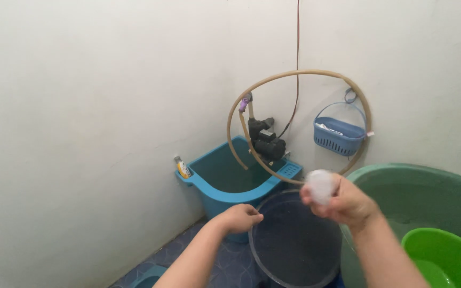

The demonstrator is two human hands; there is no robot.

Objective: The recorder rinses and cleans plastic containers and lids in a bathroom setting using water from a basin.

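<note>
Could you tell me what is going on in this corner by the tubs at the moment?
A person stands over a dark round bucket. Their left hand grips its rim, while the right hand holds up a small whitish, translucent object above it. Behind, a blue corner tub sits below a black water pump with a looped beige hose. A large green tub and a bright green basin stand to the right.

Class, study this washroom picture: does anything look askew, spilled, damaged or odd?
No spill or damage shows. One oddity: the beige hose loops loosely round the black pump above the blue tub. The right hand holds a blurred whitish object.
</note>
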